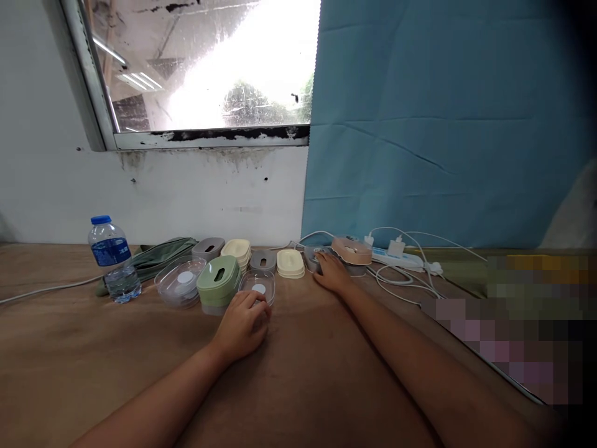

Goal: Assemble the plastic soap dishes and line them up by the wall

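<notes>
- Hands, two, both bare, reaching over one brown tabletop (321, 367).
- Left hand (243, 325): fingers curled at the near edge of one small clear container (269, 283) with one white disc — cannot tell whether gripping.
- Right hand (332, 274): fingers loosely spread over one grey container (311, 258), just left of one peach piece (353, 252); hold hidden, cannot tell.
- Between both hands, farther back: one cream stack (290, 264), one grey slotted piece (263, 262).
- Left of these: one green stack (218, 280), one larger clear container (173, 286); behind, one more cream stack (237, 250), one more grey slotted piece (208, 249).
- Farther left: one green pouch (163, 256), one blue-capped bottle (112, 258).
- Right: one white power strip (398, 259), two white adapters (396, 247), several looped cables (396, 281).
- Beyond — one window (200, 68), one blue curtain (433, 118).
</notes>
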`<state>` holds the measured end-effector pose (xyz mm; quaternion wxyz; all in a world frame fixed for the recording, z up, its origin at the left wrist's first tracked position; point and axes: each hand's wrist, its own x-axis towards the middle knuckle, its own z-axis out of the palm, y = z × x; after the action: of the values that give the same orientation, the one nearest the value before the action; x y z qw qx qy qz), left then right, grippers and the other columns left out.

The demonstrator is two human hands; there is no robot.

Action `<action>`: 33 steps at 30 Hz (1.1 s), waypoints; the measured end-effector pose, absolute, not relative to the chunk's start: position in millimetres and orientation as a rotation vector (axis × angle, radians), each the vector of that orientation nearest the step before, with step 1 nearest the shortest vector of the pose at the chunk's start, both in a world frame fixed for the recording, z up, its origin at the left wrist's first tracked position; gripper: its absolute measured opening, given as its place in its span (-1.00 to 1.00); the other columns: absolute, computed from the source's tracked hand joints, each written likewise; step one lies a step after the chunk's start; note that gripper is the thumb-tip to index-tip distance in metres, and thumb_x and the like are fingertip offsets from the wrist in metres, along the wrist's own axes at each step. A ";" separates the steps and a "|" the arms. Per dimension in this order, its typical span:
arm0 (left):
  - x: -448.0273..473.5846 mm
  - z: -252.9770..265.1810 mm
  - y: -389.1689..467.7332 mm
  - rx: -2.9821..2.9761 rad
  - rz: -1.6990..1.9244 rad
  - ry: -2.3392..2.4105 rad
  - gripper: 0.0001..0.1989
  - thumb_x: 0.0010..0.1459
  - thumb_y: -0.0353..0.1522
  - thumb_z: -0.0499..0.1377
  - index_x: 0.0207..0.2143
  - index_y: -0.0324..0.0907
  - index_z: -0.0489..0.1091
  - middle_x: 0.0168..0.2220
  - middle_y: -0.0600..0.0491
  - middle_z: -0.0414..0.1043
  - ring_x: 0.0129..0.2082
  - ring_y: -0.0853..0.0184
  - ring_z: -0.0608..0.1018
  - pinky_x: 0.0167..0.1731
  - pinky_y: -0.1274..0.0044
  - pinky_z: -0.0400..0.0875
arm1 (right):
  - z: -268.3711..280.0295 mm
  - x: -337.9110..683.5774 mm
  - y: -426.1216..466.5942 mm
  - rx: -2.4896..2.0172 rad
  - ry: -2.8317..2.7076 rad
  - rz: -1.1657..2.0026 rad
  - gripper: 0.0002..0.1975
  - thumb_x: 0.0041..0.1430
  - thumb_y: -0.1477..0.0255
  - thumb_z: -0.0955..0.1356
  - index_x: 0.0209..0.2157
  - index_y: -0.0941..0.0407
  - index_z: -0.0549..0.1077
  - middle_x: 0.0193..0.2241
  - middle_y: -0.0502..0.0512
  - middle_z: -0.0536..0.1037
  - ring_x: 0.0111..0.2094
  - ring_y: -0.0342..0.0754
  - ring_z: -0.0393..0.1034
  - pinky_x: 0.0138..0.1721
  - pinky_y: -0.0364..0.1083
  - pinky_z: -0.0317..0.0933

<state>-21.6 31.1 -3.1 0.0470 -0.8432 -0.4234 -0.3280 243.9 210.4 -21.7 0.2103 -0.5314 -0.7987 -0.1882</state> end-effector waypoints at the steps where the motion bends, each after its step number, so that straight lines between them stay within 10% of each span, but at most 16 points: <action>1: -21.8 -3.2 31.9 -2.567 -0.997 -1.287 -0.78 -0.09 -0.55 0.05 -0.36 -0.15 0.34 -0.22 0.02 0.32 -0.13 0.23 0.32 -0.11 0.38 0.18 | -21.8 244.3 209.3 -1.477 -2.228 -0.534 -0.41 -0.06 0.41 0.27 0.05 0.31 0.20 0.04 0.31 0.28 0.04 0.14 0.14 0.06 0.02 -0.03; 19: -25.2 -10.6 38.2 -2.556 -0.840 -1.360 -0.56 -0.07 -0.64 -0.04 -0.23 -0.06 0.40 -0.13 0.06 0.35 -0.21 0.28 0.40 -0.21 0.44 0.29 | -11.9 253.3 50.8 -1.451 -2.279 -0.783 -0.54 0.00 0.43 0.22 -0.04 0.32 0.31 -0.06 0.36 0.37 -0.06 0.22 0.22 -0.09 0.14 0.13; 33: -20.8 1.1 23.7 -2.593 -0.992 -1.165 -0.56 -0.04 -0.52 0.03 -0.06 -0.12 0.26 -0.06 -0.05 0.28 -0.06 0.21 0.33 -0.06 0.33 0.24 | 36.0 244.0 -19.0 -0.858 -2.531 0.039 -0.76 -0.09 0.44 0.33 -0.28 0.10 0.36 -0.23 0.17 0.40 -0.19 0.05 0.29 -0.16 0.00 0.25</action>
<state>-20.8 23.7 1.1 0.0653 -0.8595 -0.3861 -0.3286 244.0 -19.0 36.0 0.2323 -0.3122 -0.9211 0.0141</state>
